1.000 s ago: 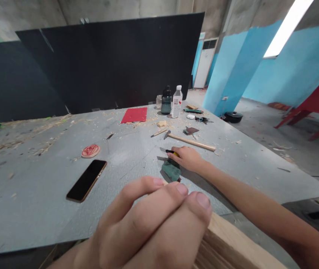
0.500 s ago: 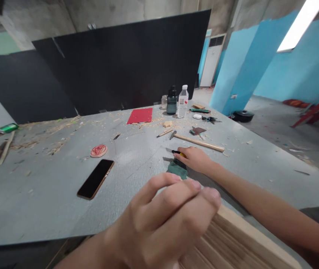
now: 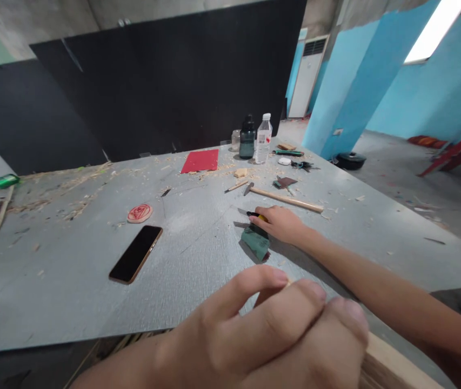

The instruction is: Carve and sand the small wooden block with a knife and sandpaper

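Observation:
My left hand is close to the camera, its fingers curled over the end of a wooden board; most of the board lies below the picture or behind the hand. Farther out, my right hand rests low on the table with its fingers closed on a yellow and black utility knife. The blade points left. Just below the knife lies a folded piece of green sandpaper. Beyond the right hand is a hammer with a wooden handle.
On the grey table lie a phone, a round wooden disc with red lines, and a red sheet. A dark bottle and a clear water bottle stand at the back. Wood shavings are scattered about.
My left hand and the board have shifted down and to the right in view, uncovering more of the sandpaper. My right hand stays at the knife.

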`<state>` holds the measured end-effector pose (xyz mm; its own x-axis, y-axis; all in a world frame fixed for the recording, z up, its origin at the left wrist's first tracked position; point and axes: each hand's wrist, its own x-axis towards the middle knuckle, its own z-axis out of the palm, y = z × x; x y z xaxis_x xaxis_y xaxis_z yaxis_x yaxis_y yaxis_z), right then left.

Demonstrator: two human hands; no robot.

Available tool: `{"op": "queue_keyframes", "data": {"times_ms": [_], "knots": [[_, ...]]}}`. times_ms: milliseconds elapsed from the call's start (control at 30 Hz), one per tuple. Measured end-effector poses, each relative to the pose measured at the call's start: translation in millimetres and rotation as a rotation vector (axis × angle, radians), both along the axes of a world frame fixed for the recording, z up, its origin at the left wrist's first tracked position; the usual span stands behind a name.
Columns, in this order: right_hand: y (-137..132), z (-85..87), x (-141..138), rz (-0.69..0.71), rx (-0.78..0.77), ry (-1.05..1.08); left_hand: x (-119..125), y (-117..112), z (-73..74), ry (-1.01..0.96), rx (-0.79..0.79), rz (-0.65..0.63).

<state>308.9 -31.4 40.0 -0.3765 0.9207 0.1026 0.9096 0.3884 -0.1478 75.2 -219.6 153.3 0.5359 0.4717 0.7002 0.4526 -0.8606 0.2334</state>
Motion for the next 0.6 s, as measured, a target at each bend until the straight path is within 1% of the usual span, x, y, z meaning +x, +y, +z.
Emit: {"op": "queue_keyframes", "data": {"times_ms": [100, 133, 233, 300, 333, 400, 433, 467, 500, 567, 600], "knots": [[-0.8, 0.0, -1.2, -0.002, 0.004, -0.003, 2.2, 7.1, -7.8, 0.072, 0.331, -0.048], [-0.6, -0.1, -1.3, -0.004, 0.004, -0.003, 2.2, 10.1, -9.9, 0.080, 0.389, -0.050], [0.4, -0.5, -1.1, -0.006, -0.003, -0.001, 0.4, 23.4, -15.0, 0.126, 0.493, -0.074], [1.3, -1.1, -0.6, -0.007, -0.006, 0.003, -1.5, 40.5, -20.5, 0.219, 0.564, -0.108], [1.8, -1.5, -0.2, -0.009, -0.007, 0.006, -3.2, 52.8, -24.8, 0.284, 0.584, -0.124], [3.1, -2.8, 0.7, -0.012, -0.007, 0.012, -9.6, 84.6, -37.3, 0.248, 0.575, -0.084], [3.9, -3.6, 1.3, -0.012, -0.006, 0.015, -14.9, 102.9, -45.4, 0.258, 0.603, -0.083], [4.7, -4.5, 2.0, -0.011, -0.006, 0.017, -21.5, 121.5, -54.6, 0.299, 0.598, -0.090], [5.6, -5.4, 2.8, -0.009, -0.006, 0.018, -29.2, 139.2, -64.6, 0.237, 0.567, -0.066], [7.2, -7.0, 4.3, -0.006, -0.009, 0.022, -45.6, 168.4, -85.9, 0.133, 0.406, 0.071], [7.9, -7.6, 4.9, -0.005, -0.011, 0.025, -53.2, 178.6, -96.4, 0.084, 0.311, 0.149]]}}
